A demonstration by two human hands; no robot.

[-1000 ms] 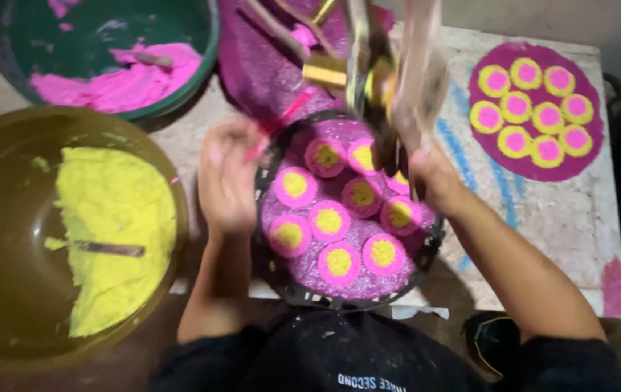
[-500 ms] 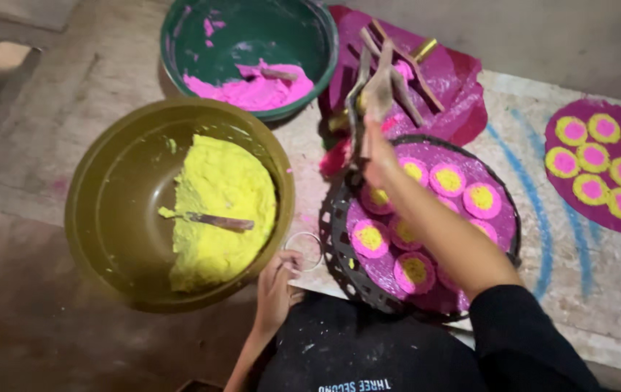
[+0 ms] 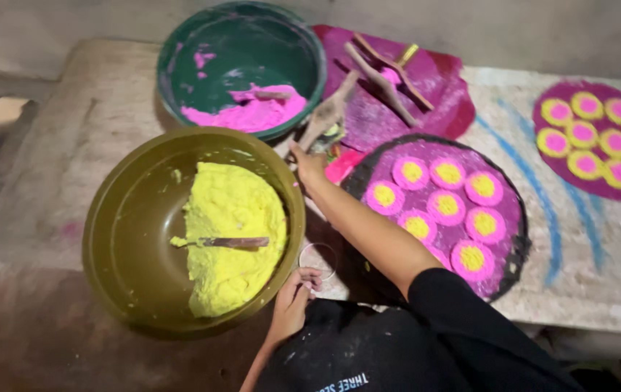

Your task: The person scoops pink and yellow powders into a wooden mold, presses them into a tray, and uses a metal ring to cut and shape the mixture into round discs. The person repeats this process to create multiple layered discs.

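Head view: right hand (image 3: 309, 161) fingers close on a wooden tool (image 3: 328, 116); just right, the round tray (image 3: 513, 250) holds seven pink-and-yellow pieces. Left hand (image 3: 294, 294), fingers curled empty, touches the yellow-dough bowl (image 3: 125, 239), which looks about half full.

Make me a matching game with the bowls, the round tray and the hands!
Things:
1. Green bowl
2. Olive bowl
3. Round tray
4. Right hand

Matches:
a. yellow paste with a knife in it
b. pink discs with yellow middles
c. on a wooden tool
d. pink paste

Pairs: 1-d, 2-a, 3-b, 4-c
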